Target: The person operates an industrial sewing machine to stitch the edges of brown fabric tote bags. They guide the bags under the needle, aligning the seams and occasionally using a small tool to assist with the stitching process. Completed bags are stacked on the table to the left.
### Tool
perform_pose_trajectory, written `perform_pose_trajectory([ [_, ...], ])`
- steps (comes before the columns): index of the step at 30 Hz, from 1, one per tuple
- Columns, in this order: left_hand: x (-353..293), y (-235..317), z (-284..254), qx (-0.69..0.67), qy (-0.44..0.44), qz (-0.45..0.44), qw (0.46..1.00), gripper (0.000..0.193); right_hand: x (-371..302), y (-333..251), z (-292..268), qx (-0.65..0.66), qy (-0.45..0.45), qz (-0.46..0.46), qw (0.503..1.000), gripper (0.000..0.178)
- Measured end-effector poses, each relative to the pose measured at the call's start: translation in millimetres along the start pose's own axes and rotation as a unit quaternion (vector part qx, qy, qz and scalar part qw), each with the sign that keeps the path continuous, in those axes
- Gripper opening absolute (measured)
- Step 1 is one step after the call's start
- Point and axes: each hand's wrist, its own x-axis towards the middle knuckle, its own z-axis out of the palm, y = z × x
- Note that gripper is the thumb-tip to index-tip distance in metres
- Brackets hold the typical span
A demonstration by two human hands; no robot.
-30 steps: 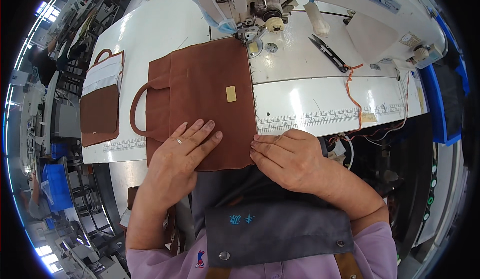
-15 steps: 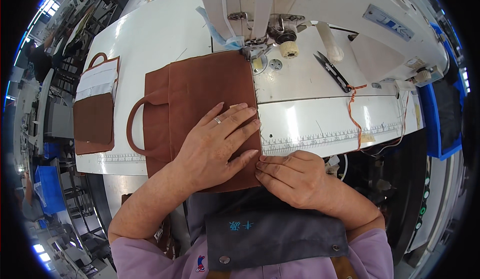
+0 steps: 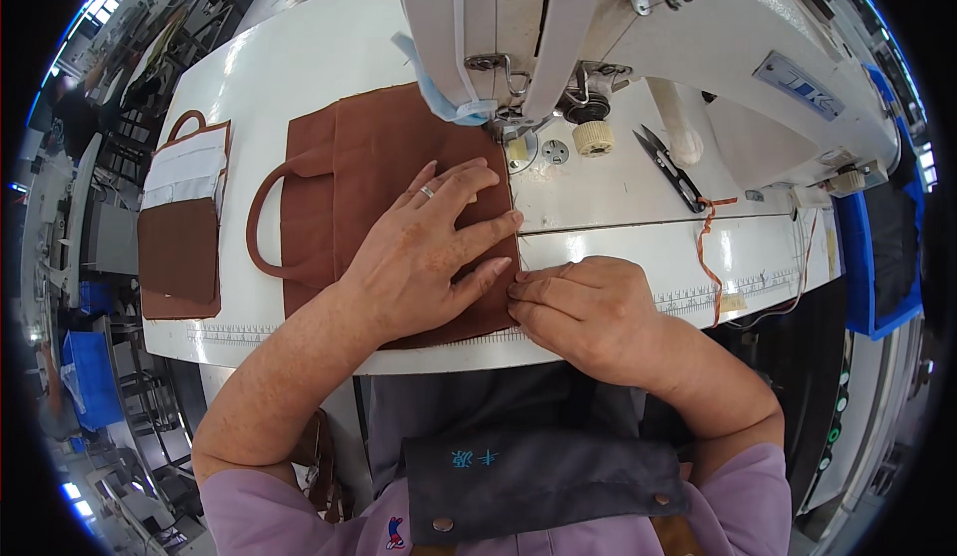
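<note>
A reddish-brown fabric bag panel (image 3: pixel 374 157) with a looped handle (image 3: pixel 261 219) at its left lies flat on the white table. Its right edge runs up to the presser foot of the sewing machine (image 3: pixel 528 17), where the far corner is partly hidden. My left hand (image 3: pixel 434 227) rests on the panel with fingers spread, close to that right edge; a ring is on one finger. At the near part of the same edge, my right hand (image 3: pixel 578 307) pinches the fabric between thumb and fingers.
Black thread snips (image 3: pixel 670 169) with an orange ribbon (image 3: pixel 704 247) lie right of the needle. Another brown bag piece with a white part (image 3: pixel 184 172) lies at the table's left. A ruler scale (image 3: pixel 249 335) runs along the front edge. Blue bins (image 3: pixel 92 381) stand beyond.
The brown panel and both hands have moved away from me, toward the machine. More of the panel's near edge now lies over the table. The view has shifted slightly.
</note>
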Motion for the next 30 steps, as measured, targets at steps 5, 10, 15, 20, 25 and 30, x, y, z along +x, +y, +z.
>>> perform_pose_trajectory([
  [5, 13, -15, 0, -0.009, 0.008, 0.0, 1.0, 0.044, 13, 21, 0, 0.006, -0.017, -0.023, 1.0, 0.013],
  [10, 22, -35, 2, -0.001, 0.034, 0.001, 0.999, 0.044, 25, 40, 2, -0.001, -0.025, -0.035, 0.999, 0.013],
  [15, 34, -50, 3, 0.009, 0.068, -0.002, 0.998, 0.034, 33, 56, 8, -0.02, -0.022, -0.035, 0.999, 0.012],
  [20, 49, -68, 3, 0.01, 0.105, 0.014, 0.994, 0.027, 39, 68, 12, -0.063, -0.01, -0.03, 0.998, 0.01],
  [25, 57, -87, 4, 0.038, 0.082, -0.014, 0.996, 0.024, 42, 76, 13, -0.097, -0.012, 0.013, 0.995, 0.01],
  [30, 64, -101, -4, 0.092, 0.095, 0.035, 0.991, 0.023, 41, 81, 17, -0.06, 0.022, 0.046, 0.997, 0.012],
])
